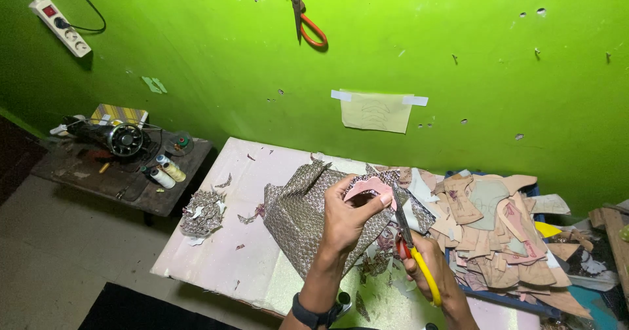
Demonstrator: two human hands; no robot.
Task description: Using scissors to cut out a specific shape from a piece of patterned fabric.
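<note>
Head view: I am partway through cutting a shape from the patterned fabric (298,215), which lies draped over the pale work table (216,255). My left hand (346,219) is raised with fingers closed, pinching the fabric together with a pink template (368,187) above the table. My right hand (434,272) is wrapped around the yellow-handled scissors (409,245), blades pointing up at the template's edge. I judge the next cut needs the blades to follow that outline closely. Cut cardboard patterns (491,232) are heaped just to the right.
</note>
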